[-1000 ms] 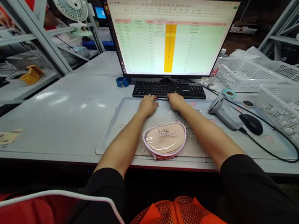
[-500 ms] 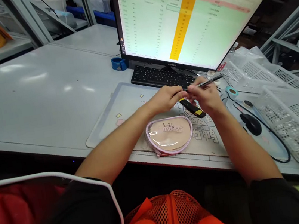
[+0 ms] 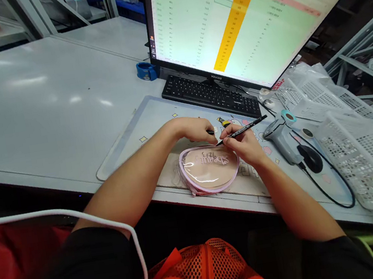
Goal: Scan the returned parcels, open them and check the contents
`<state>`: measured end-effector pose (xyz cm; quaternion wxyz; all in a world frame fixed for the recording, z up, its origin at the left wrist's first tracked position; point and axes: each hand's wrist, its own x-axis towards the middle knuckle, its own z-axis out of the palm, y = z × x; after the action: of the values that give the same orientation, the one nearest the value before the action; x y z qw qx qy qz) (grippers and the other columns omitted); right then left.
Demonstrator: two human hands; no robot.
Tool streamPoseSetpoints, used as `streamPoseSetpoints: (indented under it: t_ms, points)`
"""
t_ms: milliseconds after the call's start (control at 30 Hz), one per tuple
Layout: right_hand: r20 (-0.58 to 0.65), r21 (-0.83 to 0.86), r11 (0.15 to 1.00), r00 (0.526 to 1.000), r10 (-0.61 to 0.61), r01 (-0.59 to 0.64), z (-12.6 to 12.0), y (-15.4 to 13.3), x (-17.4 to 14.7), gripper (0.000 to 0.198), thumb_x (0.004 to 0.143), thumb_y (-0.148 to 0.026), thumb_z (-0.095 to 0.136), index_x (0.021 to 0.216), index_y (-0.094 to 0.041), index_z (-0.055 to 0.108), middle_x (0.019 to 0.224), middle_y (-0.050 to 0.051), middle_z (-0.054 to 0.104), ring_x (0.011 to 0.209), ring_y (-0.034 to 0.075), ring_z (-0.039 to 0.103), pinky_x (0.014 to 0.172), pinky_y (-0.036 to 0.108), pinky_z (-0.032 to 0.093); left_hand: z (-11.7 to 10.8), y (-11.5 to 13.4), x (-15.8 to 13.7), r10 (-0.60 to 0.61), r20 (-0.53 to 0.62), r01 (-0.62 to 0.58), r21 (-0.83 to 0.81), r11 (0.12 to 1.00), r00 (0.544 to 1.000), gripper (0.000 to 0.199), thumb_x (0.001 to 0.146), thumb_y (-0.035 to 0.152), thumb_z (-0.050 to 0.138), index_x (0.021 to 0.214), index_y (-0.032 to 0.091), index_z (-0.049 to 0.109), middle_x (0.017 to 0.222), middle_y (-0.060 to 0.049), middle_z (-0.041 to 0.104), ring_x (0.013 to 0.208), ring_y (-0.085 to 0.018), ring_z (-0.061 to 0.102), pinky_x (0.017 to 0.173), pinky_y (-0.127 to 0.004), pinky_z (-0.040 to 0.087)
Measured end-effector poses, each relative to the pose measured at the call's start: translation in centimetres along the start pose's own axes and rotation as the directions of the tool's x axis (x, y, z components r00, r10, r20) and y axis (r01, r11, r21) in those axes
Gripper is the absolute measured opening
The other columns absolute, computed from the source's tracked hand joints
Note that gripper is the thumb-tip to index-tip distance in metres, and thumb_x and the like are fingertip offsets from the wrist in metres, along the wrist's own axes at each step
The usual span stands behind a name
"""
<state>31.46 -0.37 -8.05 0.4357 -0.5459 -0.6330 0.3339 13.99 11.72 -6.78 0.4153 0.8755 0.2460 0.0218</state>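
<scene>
My right hand (image 3: 242, 142) grips a black marker (image 3: 250, 125) like a pen, its tip just above the far edge of a small zip pouch (image 3: 210, 176). The pouch is clear with pink piping, lies flat on the desk mat, and bears handwritten figures and printed lettering. My left hand (image 3: 199, 130) is closed beside the pouch's far edge; a small black marker cap (image 3: 210, 132) pokes out between its fingers. Beyond my right hand lies a yellow and black cutter (image 3: 223, 122), partly covered by that hand.
A keyboard (image 3: 208, 96) and a monitor (image 3: 225, 25) showing a spreadsheet stand behind the mat. On the right are a handheld scanner (image 3: 282, 141), a mouse (image 3: 310, 158) and white perforated baskets (image 3: 363, 163). A blue tape dispenser (image 3: 147, 71) sits left of the monitor. A white cable (image 3: 60, 212) crosses my left arm.
My hands have come apart and down toward the pouch. The marker's uncapped tip now points at it, and the cap shows in my left hand. The scanner and cutter are less covered.
</scene>
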Motion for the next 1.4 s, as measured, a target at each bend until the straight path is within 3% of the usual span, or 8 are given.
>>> streamPoseSetpoints:
  t_ms: [133, 367, 700, 900, 1000, 1200, 1400]
  points:
    - [-0.071, -0.068, 0.997, 0.996, -0.049, 0.044, 0.9, 0.7, -0.1, 0.005, 0.072, -0.026, 0.061, 0.068, -0.024, 0.063, 0.058, -0.003, 0.061, 0.055, 0.015, 0.055, 0.054, 0.03, 0.043, 0.1, -0.9, 0.5, 0.009, 0.029, -0.008, -0.04, 0.999, 1.0, 0.009, 0.068, 0.028, 0.078, 0.063, 0.022, 0.073, 0.059, -0.001, 0.062, 0.053, -0.018, 0.048, 0.055, -0.031, 0.032]
    - [-0.056, -0.15, 0.987, 0.996, -0.075, 0.066, 1.6, 0.9, -0.4, 0.008, 0.074, -0.024, 0.06, 0.067, -0.023, 0.062, 0.058, -0.003, 0.059, 0.055, 0.014, 0.053, 0.055, 0.029, 0.041, 0.6, -2.2, 1.4, 0.036, 0.038, -0.033, -0.067, 0.997, 0.999, 0.01, 0.068, 0.026, 0.078, 0.062, 0.022, 0.072, 0.055, 0.0, 0.061, 0.049, -0.016, 0.047, 0.052, -0.029, 0.029]
    - [-0.045, -0.17, 0.983, 0.996, -0.081, 0.073, 1.5, 0.8, -0.7, 0.009, 0.076, -0.025, 0.059, 0.068, -0.023, 0.062, 0.062, -0.003, 0.06, 0.058, 0.014, 0.053, 0.058, 0.029, 0.042, 0.5, -0.5, 0.8, -0.078, 0.038, 0.075, 0.073, 0.995, 0.996, 0.009, 0.072, 0.022, 0.07, 0.064, 0.019, 0.069, 0.058, -0.001, 0.061, 0.053, -0.016, 0.049, 0.057, -0.03, 0.03]
    - [-0.031, -0.13, 0.988, 0.996, -0.089, 0.084, 1.3, 0.5, -0.8, 0.008, 0.074, -0.024, 0.06, 0.067, -0.022, 0.063, 0.062, -0.003, 0.062, 0.058, 0.014, 0.055, 0.059, 0.029, 0.043, -0.2, -0.2, 0.4, -0.064, 0.135, 0.039, 0.179, 0.983, 0.989, 0.022, 0.075, 0.035, 0.064, 0.085, 0.017, 0.072, 0.073, -0.002, 0.067, 0.063, -0.017, 0.053, 0.059, -0.028, 0.033]
    - [0.029, -0.134, 0.988, 0.997, -0.075, 0.078, 1.3, 0.5, -0.9, 0.008, 0.074, -0.023, 0.06, 0.066, -0.022, 0.063, 0.062, -0.002, 0.064, 0.058, 0.014, 0.055, 0.058, 0.03, 0.043, -0.1, -0.2, 0.4, -0.079, 0.122, 0.051, 0.217, 0.975, 0.989, 0.027, 0.076, 0.037, 0.061, 0.088, 0.016, 0.072, 0.077, -0.003, 0.068, 0.067, -0.018, 0.055, 0.061, -0.029, 0.035]
    - [-0.061, -0.171, 0.977, 0.988, -0.139, 0.126, 1.3, 0.7, -0.9, 0.008, 0.074, -0.023, 0.06, 0.066, -0.023, 0.062, 0.059, -0.003, 0.06, 0.057, 0.014, 0.052, 0.057, 0.03, 0.04, 0.0, -0.1, 0.5, -0.092, 0.104, 0.065, 0.231, 0.971, 0.99, 0.028, 0.076, 0.038, 0.061, 0.089, 0.017, 0.074, 0.082, -0.005, 0.073, 0.073, -0.02, 0.06, 0.064, -0.029, 0.036]
    - [-0.03, -0.17, 0.973, 0.986, -0.161, 0.154, 1.4, 0.7, -1.1, 0.01, 0.075, -0.021, 0.058, 0.065, -0.023, 0.059, 0.059, -0.004, 0.059, 0.056, 0.014, 0.051, 0.057, 0.03, 0.041, 0.0, 0.1, 0.4, -0.09, 0.096, 0.065, 0.238, 0.969, 0.991, 0.031, 0.075, 0.038, 0.061, 0.092, 0.016, 0.076, 0.08, -0.005, 0.072, 0.072, -0.021, 0.059, 0.066, -0.031, 0.038]
